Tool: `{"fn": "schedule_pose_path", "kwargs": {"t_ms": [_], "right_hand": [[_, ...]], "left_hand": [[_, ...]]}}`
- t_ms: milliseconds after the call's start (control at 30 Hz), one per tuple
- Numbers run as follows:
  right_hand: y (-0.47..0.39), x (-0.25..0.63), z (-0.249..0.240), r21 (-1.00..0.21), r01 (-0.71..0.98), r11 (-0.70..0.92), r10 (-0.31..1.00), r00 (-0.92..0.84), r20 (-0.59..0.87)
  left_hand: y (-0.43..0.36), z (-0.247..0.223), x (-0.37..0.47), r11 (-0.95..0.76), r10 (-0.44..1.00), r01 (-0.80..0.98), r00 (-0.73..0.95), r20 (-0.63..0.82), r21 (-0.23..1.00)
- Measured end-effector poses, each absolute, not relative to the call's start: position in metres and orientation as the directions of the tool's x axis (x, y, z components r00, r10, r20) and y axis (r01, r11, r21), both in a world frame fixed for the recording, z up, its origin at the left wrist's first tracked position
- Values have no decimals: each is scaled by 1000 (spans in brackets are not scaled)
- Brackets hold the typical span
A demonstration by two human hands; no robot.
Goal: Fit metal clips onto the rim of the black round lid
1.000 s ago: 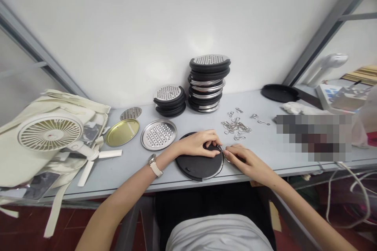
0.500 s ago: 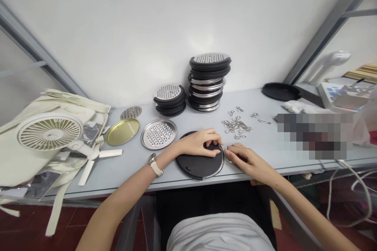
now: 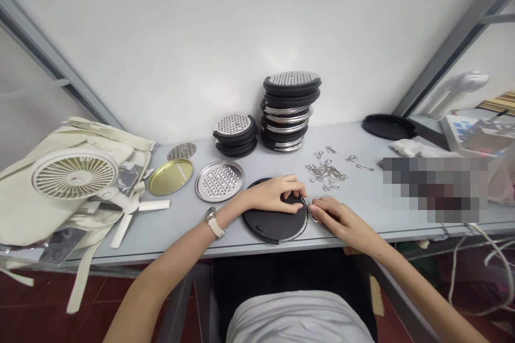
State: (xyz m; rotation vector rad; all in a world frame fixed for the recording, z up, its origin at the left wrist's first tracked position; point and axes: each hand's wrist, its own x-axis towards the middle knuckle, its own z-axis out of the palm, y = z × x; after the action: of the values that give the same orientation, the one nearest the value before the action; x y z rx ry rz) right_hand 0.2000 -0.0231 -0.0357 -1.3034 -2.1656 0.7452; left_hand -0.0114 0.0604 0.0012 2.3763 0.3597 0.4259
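A round black disc [image 3: 273, 225] with a metal rim along its right side lies at the table's front edge. My left hand [image 3: 281, 194] rests over its upper part, fingers curled at the right rim and closed on the disc's edge. Close by on the right, my right hand [image 3: 332, 215] pinches a small metal clip [image 3: 314, 216] against that rim. Part of the clip is hidden by the fingers. Behind my right hand lies a loose pile of wire clips [image 3: 325, 171].
Two stacks of round graters, a tall one [image 3: 287, 112] and a short one [image 3: 235, 136], stand by the wall. Left are a grater disc [image 3: 219, 181], a gold lid [image 3: 170, 177] and a white fan [image 3: 74, 174]. A black pan [image 3: 388, 126] lies back right.
The view has shifted slightly, so the table items appear a little further right. Both hands stay at the disc's right rim, with small finger movements around the clip.
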Motion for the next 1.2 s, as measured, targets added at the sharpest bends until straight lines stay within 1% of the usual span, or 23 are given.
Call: {"fn": "schedule_pose_path", "kwargs": {"t_ms": [267,367,600,867,1200], "right_hand": [[-23,194,-35,-690,629,357,918,-373,135],[-23,192,-35,-683,649,336,929,-347,127],[-22,193,-36,-673,639,373,913,-380,145],[-23,193,-35,-685,637,353,920,-370,130],[-24,194,-34,-688,638,346,924,-361,130]], "left_hand": [[59,1,-11,-721,388,136,892,232,680],[59,2,-11,-712,403,157,889,216,685],[59,4,-12,-697,397,169,900,179,696],[60,2,-13,-682,386,121,897,215,721],[60,3,-12,-631,402,115,894,197,767]]}}
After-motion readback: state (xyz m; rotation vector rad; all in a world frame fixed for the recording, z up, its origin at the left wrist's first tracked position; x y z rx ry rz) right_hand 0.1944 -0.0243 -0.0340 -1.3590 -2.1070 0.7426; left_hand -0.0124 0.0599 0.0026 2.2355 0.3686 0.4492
